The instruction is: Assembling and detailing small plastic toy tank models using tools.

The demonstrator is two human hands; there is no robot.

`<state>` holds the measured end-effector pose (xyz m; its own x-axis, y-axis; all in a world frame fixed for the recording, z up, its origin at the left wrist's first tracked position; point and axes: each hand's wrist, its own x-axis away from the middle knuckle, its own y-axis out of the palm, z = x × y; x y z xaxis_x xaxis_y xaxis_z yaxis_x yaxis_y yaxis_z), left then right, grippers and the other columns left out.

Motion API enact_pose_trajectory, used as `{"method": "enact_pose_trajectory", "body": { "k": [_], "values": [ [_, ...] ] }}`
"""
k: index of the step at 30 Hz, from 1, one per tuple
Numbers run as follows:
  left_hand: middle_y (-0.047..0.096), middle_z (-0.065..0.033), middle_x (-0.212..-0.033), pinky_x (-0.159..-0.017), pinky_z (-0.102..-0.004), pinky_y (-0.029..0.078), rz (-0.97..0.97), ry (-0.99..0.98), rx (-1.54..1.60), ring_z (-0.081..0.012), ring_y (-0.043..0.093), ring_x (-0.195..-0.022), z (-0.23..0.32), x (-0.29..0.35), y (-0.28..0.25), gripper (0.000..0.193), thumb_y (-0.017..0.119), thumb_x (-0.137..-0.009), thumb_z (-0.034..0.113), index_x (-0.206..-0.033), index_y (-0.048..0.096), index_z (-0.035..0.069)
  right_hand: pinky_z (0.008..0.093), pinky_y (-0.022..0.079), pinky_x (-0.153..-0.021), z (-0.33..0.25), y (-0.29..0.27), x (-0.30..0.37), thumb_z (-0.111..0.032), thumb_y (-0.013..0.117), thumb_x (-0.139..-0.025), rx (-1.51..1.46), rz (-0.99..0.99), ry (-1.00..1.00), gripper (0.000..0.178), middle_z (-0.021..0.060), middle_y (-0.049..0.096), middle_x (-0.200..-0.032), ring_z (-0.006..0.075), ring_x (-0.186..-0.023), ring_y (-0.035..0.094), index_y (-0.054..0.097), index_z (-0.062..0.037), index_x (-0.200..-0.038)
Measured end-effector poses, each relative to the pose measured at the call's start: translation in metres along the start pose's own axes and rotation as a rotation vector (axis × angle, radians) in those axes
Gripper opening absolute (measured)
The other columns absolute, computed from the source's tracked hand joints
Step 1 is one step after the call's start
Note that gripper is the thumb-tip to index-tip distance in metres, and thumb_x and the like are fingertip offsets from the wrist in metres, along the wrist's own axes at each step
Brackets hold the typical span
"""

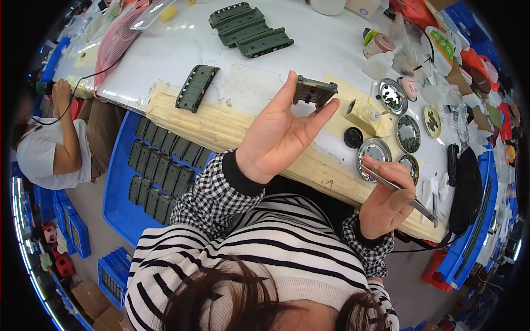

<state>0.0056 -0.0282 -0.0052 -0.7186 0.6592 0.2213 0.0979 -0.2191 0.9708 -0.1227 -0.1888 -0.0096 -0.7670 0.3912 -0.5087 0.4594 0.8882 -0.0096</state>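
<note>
My left hand is raised over the table's near edge. Its thumb and fingers pinch a dark green plastic part, long and narrow with small fittings along its inner side. My right hand is closed around metal tweezers, whose tips point up and left, above a round metal dish. Close to that hand are another dish with small green pieces and a dark round lid. A similar green part lies on the table, left of my left hand.
Several joined green parts lie farther back. A cream block stands beside the dishes, with bags and a pink-lidded jar behind. Below the table's left edge, a blue crate holds rows of green parts. Another person sits at left.
</note>
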Motion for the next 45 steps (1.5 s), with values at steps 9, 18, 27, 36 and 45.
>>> {"method": "enact_pose_trajectory", "body": {
  "k": [9, 18, 27, 36, 45],
  "values": [
    [0.053, -0.0136, -0.119, -0.104, -0.0383, 0.048, -0.012, -0.007, -0.083, -0.0270, 0.053, -0.115, -0.011, 0.007, 0.004, 0.037, 0.048, -0.100, 0.033, -0.126, 0.043, 0.007, 0.0377, 0.050, -0.090, -0.010, 0.000, -0.003, -0.016, 0.053, -0.096, 0.125, -0.059, -0.014, 0.027, 0.0194, 0.067, -0.103, 0.0294, -0.106, 0.062, 0.058, 0.0030, -0.115],
    [0.035, -0.0142, -0.146, -0.108, -0.0426, 0.035, -0.238, -0.319, -0.328, -0.0235, 0.042, -0.130, -0.039, 0.040, -0.006, 0.072, 0.042, -0.099, 0.048, -0.153, 0.007, 0.017, 0.0461, 0.046, -0.098, -0.026, -0.007, -0.040, -0.010, 0.078, -0.072, 0.352, -0.407, -0.209, 0.029, 0.0074, 0.069, -0.089, 0.0242, -0.085, 0.067, 0.069, -0.0048, -0.099],
    [0.048, -0.0093, -0.133, -0.101, -0.0299, 0.038, -0.499, -0.752, -0.982, -0.0143, 0.049, -0.118, -0.014, 0.040, -0.018, 0.075, 0.072, -0.085, 0.011, -0.145, 0.029, -0.002, 0.0515, 0.034, -0.107, -0.029, -0.020, -0.032, -0.030, 0.078, -0.077, 0.151, -0.568, -0.022, 0.043, 0.0108, 0.071, -0.093, 0.0265, -0.104, 0.063, 0.067, -0.0022, -0.108],
    [0.052, -0.0072, -0.102, -0.098, -0.0473, 0.047, -0.566, -0.267, -0.783, -0.0147, 0.052, -0.082, -0.016, 0.039, -0.030, 0.095, 0.040, -0.081, 0.079, -0.124, 0.044, -0.005, 0.0348, 0.045, -0.077, 0.006, -0.117, -0.069, -0.016, 0.047, -0.096, 1.007, -0.155, 0.051, 0.024, 0.0157, 0.060, -0.103, 0.0266, -0.089, 0.059, 0.064, -0.0019, -0.106],
    [0.058, -0.0128, -0.100, -0.095, -0.0448, 0.050, -0.366, -0.176, -0.539, -0.0206, 0.061, -0.094, -0.021, 0.041, -0.042, 0.070, 0.060, -0.084, 0.059, -0.118, 0.048, -0.001, 0.0355, 0.048, -0.069, 0.053, -0.138, -0.110, -0.009, 0.066, -0.081, 1.058, -0.477, 0.128, 0.013, 0.0145, 0.062, -0.079, 0.0280, -0.076, 0.062, 0.064, 0.0006, -0.090]
  ]
}}
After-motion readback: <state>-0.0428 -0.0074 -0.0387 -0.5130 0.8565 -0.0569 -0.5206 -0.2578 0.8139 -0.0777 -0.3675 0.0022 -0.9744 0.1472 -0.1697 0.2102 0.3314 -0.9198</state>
